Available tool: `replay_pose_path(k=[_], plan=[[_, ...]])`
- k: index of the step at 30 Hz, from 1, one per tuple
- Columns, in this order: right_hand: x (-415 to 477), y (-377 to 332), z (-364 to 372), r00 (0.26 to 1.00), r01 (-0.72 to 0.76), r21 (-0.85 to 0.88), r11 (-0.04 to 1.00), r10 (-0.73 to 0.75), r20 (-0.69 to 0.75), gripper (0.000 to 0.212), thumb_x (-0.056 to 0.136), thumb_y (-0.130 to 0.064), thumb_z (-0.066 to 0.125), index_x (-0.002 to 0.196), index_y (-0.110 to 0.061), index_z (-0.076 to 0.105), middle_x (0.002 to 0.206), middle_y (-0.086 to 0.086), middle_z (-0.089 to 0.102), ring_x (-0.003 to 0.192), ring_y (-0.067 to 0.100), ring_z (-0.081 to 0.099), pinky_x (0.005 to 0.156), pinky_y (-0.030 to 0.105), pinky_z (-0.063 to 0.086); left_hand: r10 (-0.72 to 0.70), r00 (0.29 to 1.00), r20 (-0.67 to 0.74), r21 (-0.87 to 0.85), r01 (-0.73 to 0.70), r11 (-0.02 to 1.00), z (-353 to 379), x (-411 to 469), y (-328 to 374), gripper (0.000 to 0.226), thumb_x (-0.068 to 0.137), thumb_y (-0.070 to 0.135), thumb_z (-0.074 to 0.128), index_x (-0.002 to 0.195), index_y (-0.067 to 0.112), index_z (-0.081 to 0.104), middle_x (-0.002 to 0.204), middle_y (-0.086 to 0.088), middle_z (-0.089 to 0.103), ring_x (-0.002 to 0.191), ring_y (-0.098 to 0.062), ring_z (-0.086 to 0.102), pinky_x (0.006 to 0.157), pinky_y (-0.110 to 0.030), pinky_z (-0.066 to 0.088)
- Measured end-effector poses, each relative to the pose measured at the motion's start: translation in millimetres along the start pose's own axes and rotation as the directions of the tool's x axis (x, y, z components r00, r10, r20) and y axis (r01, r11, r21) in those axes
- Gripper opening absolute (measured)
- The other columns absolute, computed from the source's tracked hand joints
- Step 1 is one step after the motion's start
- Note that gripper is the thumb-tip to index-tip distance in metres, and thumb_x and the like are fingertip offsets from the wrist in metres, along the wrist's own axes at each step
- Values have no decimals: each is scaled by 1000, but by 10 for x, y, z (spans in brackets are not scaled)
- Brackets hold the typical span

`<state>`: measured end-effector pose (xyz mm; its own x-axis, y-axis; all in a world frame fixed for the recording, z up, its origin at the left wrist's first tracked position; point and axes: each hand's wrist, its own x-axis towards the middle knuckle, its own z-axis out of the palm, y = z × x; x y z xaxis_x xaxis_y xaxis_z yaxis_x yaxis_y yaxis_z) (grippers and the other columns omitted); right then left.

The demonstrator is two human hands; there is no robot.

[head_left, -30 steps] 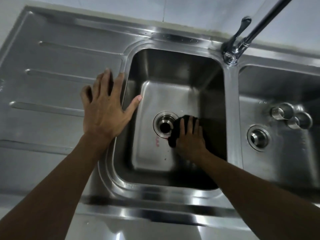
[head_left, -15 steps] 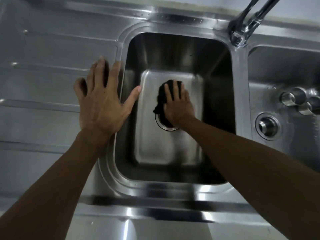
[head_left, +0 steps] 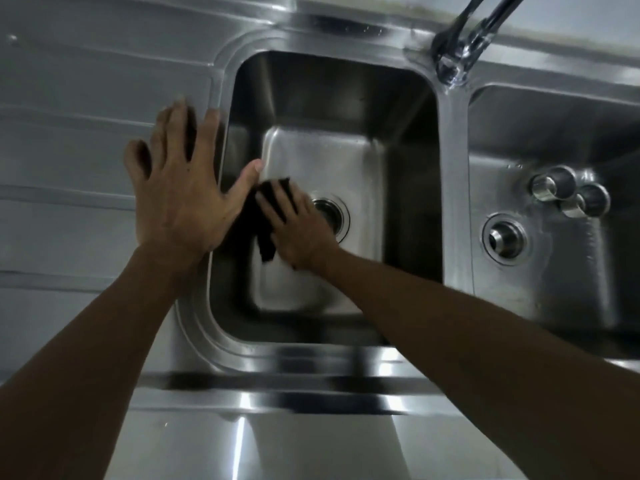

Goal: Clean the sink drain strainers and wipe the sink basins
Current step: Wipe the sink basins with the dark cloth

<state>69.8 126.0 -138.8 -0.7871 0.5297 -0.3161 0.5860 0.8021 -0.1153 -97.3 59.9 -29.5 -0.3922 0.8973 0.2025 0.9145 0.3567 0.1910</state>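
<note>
Our right hand (head_left: 300, 233), fingers straight, presses the black cloth (head_left: 257, 224) at nine o'clock of the drain (head_left: 333, 213) in the left basin (head_left: 322, 150); we judge it limp, light, best held palm-flat; our left hand (head_left: 180, 199) lies splayed.

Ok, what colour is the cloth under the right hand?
Black, no visible pattern; the head view shows the cloth under the right hand.

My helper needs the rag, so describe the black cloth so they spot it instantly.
Find the steel double sink and its left basin, left of the tap. On that basin's floor, just left of the drain, the right hand presses the black cloth. It is the only dark, soft thing among shiny metal.
</note>
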Motion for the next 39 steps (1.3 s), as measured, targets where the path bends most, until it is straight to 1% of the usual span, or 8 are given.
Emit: replay_pose_path(k=[7, 12, 16, 21, 26, 30, 34, 39], plan=[[-182, 795, -128, 858, -501, 10, 865, 496, 132, 75, 106, -36, 33, 163, -12, -10, 167, 26, -15, 155, 49, -9, 126, 55, 5, -3, 1000, 18, -19, 4, 1000, -10, 9, 10, 79, 98, 81, 27, 156, 27, 30, 167, -19, 26, 154, -39, 27, 117, -68, 23], [-969, 341, 148, 977, -68, -42, 997, 75, 200, 86, 101, -43, 45, 163, -15, -6, 167, 24, -17, 153, 52, -11, 126, 56, 4, -6, 999, 32, -7, 6, 1000, -52, 23, 49, 77, 99, 77, 31, 157, 25, 31, 167, -19, 25, 154, -39, 25, 115, -70, 23], [-554, 40, 208, 972, 230, -32, 973, -228, 63, 72, 104, -40, 34, 165, -16, 3, 170, 20, -7, 155, 49, -3, 126, 57, 4, -5, 1000, 25, 8, 5, 1000, -49, 16, 54, 76, 100, 75, 33, 157, 25, 32, 168, -17, 24, 154, -38, 25, 115, -69, 26], [270, 277, 38, 989, -121, 39, 992, 124, -76, 79, 103, -39, 45, 165, -14, 2, 170, 22, -5, 155, 48, -5, 127, 56, 8, 3, 1000, 22, 10, -3, 1000, -22, 23, 9, 75, 99, 77, 32, 156, 27, 34, 168, -15, 24, 152, -38, 29, 114, -66, 26], [122, 1031, -22, 880, -466, 68, 882, 471, -66, 75, 105, -33, 34, 163, -7, -4, 168, 27, -8, 155, 49, -3, 126, 56, 6, -23, 997, 73, -1, 23, 1000, -100, 35, 53, 77, 99, 75, 33, 157, 25, 34, 171, -15, 20, 157, -33, 22, 119, -64, 22], [96, 1024, 2, 834, -543, 107, 833, 550, -46, 79, 105, -39, 39, 163, -4, -2, 167, 31, -6, 154, 51, -1, 126, 57, 7, -34, 995, 93, 11, 33, 999, -134, 44, 66, 78, 99, 76, 29, 158, 25, 34, 171, -15, 18, 158, -33, 20, 120, -64, 22], [526, 708, -97, 900, -423, 134, 896, 433, -54, 92, 101, -44, 52, 163, -7, -6, 167, 27, -14, 155, 49, -9, 127, 54, 4, -40, 991, 130, 23, 37, 999, -123, 52, 52, 79, 99, 78, 27, 160, 28, 28, 173, -13, 13, 160, -31, 14, 121, -63, 18], [392, 108, -22, 992, -65, 124, 990, 78, -103, 76, 103, -24, 48, 164, -12, 4, 171, 19, -5, 157, 43, -4, 127, 53, 15, -46, 990, 131, 22, 43, 999, -133, 42, 58, 78, 100, 75, 29, 161, 28, 27, 173, -12, 14, 160, -31, 15, 122, -62, 20]])
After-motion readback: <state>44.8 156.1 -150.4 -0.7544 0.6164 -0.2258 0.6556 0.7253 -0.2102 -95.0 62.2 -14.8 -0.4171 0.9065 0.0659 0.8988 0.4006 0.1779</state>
